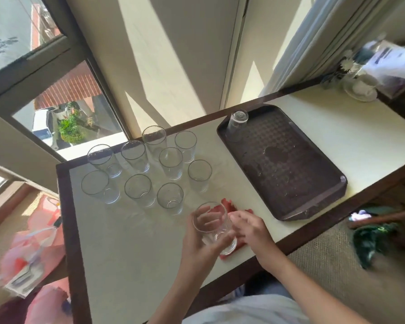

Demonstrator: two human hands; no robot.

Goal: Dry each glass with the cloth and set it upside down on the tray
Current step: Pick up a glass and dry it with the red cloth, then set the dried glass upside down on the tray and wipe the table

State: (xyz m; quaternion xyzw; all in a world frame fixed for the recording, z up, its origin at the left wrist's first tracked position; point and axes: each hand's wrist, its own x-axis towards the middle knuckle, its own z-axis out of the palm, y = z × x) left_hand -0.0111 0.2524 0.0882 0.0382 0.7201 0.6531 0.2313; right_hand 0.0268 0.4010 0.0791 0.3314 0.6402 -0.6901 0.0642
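My left hand (202, 244) grips a clear glass (212, 224), mouth up and tilted, just above the near part of the table. Under and behind it lies a red cloth (228, 205), and my right hand (249, 226) rests on that cloth with relaxed fingers, right beside the glass. Several more clear glasses (136, 190) stand upright in a cluster at the back left of the table. A dark brown tray (313, 157) lies to the right. One glass (237, 126) stands upside down in the tray's far left corner.
The white table top (131, 249) has a dark wooden edge. A window and a wall run along its far side. A glass vase on a saucer (360, 86) and papers sit at the far right. Pink fabric lies on the floor at the left.
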